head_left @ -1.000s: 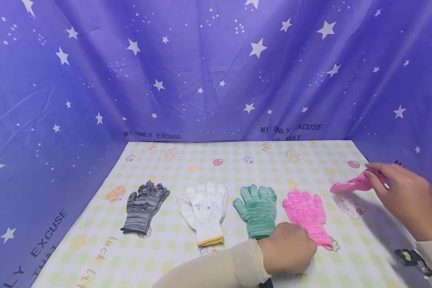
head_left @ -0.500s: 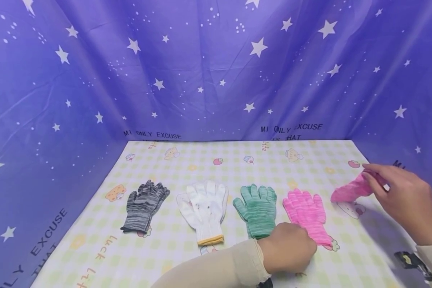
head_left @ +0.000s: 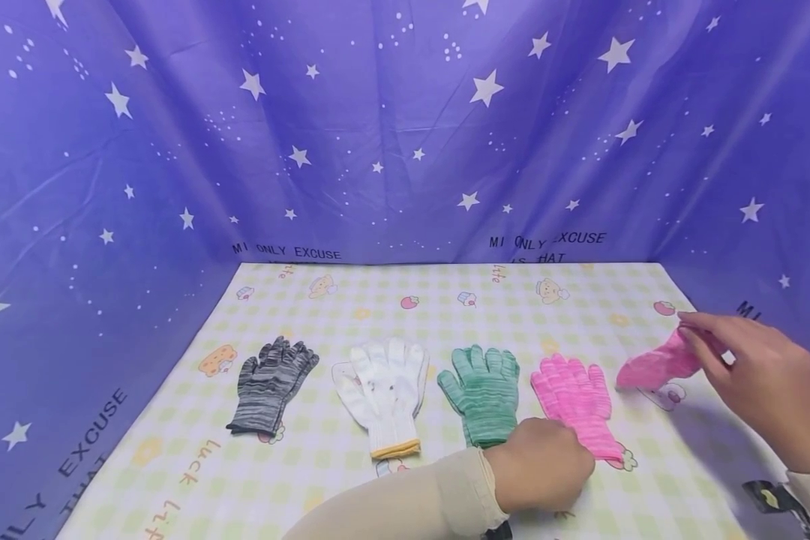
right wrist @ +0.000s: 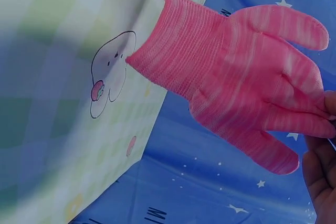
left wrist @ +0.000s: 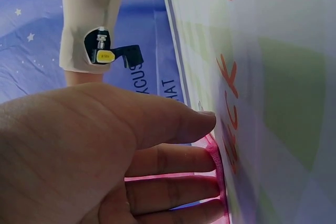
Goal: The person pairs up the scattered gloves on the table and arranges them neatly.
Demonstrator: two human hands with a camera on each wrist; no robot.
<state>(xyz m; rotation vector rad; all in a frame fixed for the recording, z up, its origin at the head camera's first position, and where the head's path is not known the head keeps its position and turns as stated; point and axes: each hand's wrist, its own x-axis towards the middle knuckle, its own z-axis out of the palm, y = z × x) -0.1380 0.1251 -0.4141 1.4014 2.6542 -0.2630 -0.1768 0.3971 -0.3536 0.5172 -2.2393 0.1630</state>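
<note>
My right hand (head_left: 759, 375) pinches a pink knit glove (right wrist: 257, 72) by its finger ends. In the right wrist view the glove spreads out flat, its cuff pointing toward the table. A second pink glove (head_left: 576, 401) lies palm-down on the tabletop, left of the held one. At its cuff end rests my left hand (head_left: 543, 465). The left wrist view shows that hand's fingers (left wrist: 173, 192) fairly straight, tips against the pink cuff edge, with the thumb apart from them. Just left of it lies a green glove (head_left: 482, 394), its cuff partly hidden by the hand.
A white glove (head_left: 388, 397) with a yellow cuff edge and a grey-black glove (head_left: 270, 390) lie farther left in the same row. The checked tablecloth (head_left: 351, 322) covers the table. A purple star-printed curtain (head_left: 378, 112) encloses the back and sides.
The held pink glove has swung down and slightly left, its cuff dropping toward the cloth. My right hand has shifted slightly down. My left hand stays in place.
</note>
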